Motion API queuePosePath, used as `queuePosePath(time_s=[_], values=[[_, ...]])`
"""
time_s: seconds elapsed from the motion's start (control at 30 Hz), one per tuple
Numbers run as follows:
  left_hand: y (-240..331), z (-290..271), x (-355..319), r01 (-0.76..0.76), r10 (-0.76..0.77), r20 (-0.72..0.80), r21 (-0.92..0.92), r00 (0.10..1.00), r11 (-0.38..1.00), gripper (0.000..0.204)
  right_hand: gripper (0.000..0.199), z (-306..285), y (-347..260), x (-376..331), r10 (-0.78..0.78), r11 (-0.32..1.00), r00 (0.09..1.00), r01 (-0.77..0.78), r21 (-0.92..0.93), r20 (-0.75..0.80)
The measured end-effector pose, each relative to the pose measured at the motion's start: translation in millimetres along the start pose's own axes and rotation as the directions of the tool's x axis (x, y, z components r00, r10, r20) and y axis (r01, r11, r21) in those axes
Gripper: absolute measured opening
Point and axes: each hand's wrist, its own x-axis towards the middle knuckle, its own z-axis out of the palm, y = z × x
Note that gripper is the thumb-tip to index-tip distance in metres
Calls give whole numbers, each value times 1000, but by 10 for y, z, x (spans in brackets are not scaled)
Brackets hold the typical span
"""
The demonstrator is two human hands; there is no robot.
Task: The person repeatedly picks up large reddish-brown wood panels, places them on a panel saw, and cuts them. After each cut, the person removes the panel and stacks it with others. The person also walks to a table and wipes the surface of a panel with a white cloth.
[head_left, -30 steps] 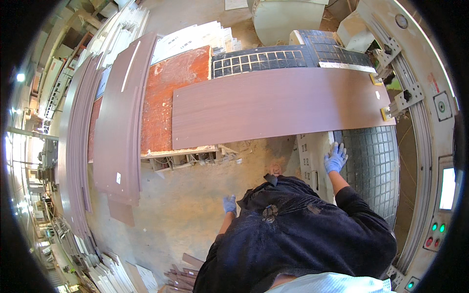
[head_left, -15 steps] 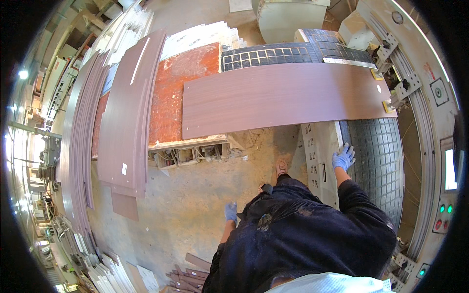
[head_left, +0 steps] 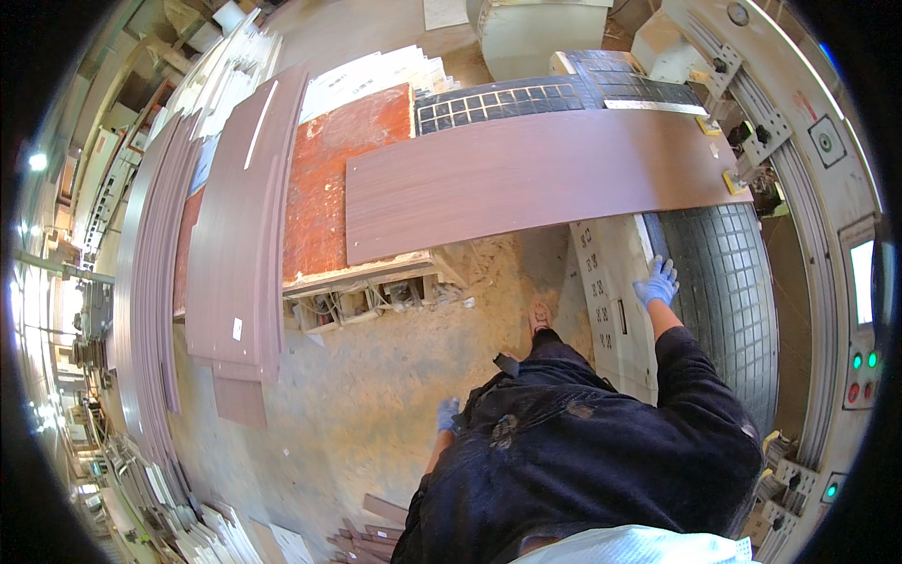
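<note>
My right hand, in a blue glove, rests with fingers spread on the near edge of a black gridded machine bed. It holds nothing. Down beside my body hangs my left hand, also gloved, its fingers loosely extended and no object visible in it. Ahead of both hands, a long brown wood-grain board lies flat across the bed and a worn red-orange tabletop. The board's right end meets small yellow-padded stops on the machine.
Stacked brown boards stand to the left, with another stack beyond. Brown offcut strips lie on the floor behind me. At the right runs a machine rail with a control panel bearing lit buttons. White panels sit at the back.
The view has shifted slightly, so the machine's right side appears higher. My right hand stays on the bed's edge, and my left hand still hangs beside me. The board looks unmoved.
</note>
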Motion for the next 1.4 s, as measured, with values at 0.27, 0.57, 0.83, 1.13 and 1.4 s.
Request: queuePosePath(time_s=[0.27,0.57,0.83,1.13,1.4], values=[[-470,-153,399,-59,64,31,-160,997,985,46,93,-49,-57,47,-32,998,997,28,63,64],[-363,-205,392,-6,2,97,35,995,999,52,97,-126,48,29,-21,996,990,8,94,139],[-425,-200,451,-44,44,82,-2,996,999,47,99,-135,24,43,-23,997,987,11,76,159],[-510,-171,452,-64,66,65,-36,996,997,43,101,-163,17,32,-17,997,985,5,74,169],[-485,-118,416,-50,52,27,-67,998,996,43,101,-145,37,27,-13,996,985,-2,85,171]])
